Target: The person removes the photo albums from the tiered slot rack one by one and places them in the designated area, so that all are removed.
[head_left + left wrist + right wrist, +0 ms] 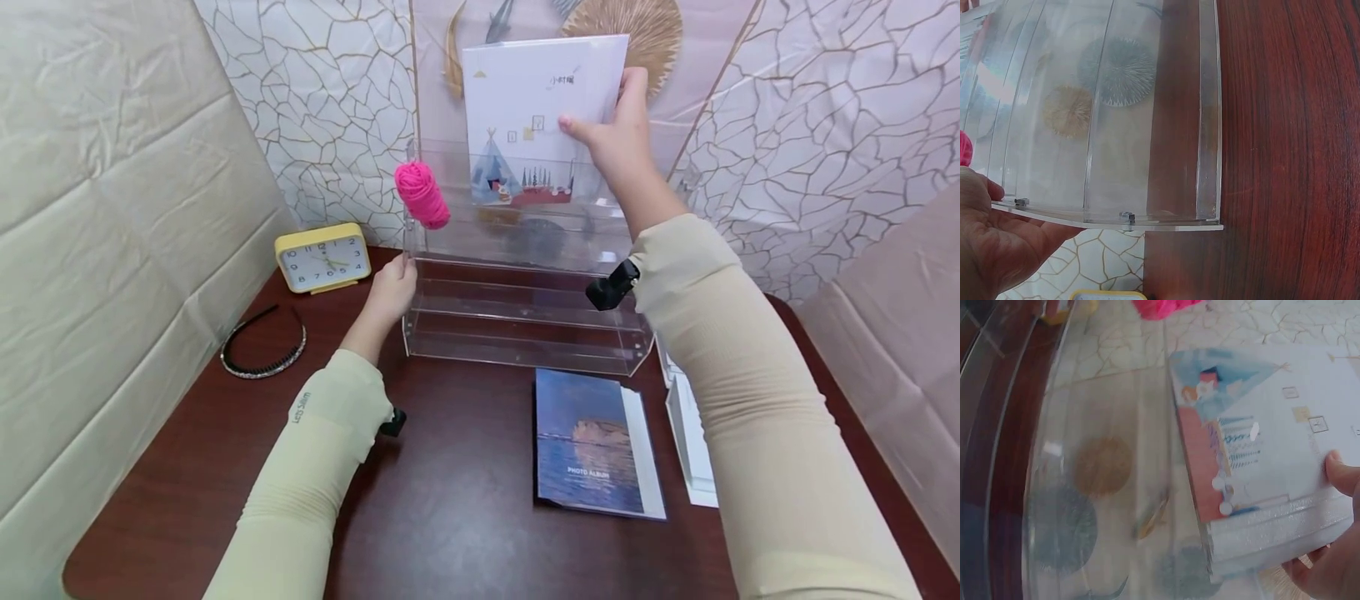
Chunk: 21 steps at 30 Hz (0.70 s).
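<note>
My right hand (622,137) holds a white album with a tent drawing (517,100) by its right edge, thumb across the front cover. The album is upright at the top tier of a clear acrylic rack (525,312); in the right wrist view, I cannot tell whether the album's lower edge (1197,469) touches the rack. With my left hand (393,287) I grip the rack's left side panel, thumb on one face and fingers behind it, as the left wrist view shows. A skein of pink yarn (422,194) sits at the rack's upper left, just above that hand.
A yellow alarm clock (322,258) and a black headband (262,371) are at the left on the dark wood table (435,500). In front of the rack lies a blue photo album (588,442). White boxed items (690,442) stand partly behind my right sleeve.
</note>
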Each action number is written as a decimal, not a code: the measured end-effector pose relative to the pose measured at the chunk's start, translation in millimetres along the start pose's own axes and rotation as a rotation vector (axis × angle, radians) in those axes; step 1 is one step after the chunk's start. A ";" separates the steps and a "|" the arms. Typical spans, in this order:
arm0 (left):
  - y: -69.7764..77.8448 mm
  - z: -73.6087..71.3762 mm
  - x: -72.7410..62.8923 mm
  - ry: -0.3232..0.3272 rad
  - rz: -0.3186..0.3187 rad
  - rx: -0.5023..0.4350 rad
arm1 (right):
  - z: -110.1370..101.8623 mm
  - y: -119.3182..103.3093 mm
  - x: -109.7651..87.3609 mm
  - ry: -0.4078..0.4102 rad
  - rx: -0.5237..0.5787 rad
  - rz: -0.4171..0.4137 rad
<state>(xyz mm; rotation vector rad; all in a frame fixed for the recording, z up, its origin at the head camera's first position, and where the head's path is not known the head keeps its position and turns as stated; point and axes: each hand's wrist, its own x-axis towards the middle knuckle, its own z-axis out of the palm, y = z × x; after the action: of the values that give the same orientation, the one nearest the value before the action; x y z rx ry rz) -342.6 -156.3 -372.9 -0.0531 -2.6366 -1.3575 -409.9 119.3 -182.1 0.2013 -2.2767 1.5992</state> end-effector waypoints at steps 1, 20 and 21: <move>0.4 0.0 0.3 0.001 -0.001 0.001 | 0.9 -2.5 0.1 -0.008 0.020 -0.009; 1.7 -0.1 3.7 -0.024 -0.015 0.037 | -7.1 -25.8 8.3 0.060 0.486 -0.039; 1.3 -0.9 3.6 -0.023 -0.016 0.042 | -9.5 -27.6 9.2 0.061 0.517 -0.045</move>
<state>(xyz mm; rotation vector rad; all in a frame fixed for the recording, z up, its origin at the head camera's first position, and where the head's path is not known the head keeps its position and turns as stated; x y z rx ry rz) -345.9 -156.4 -370.8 -0.0420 -2.6893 -1.3135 -407.9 119.2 -151.5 0.3211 -1.7595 2.1071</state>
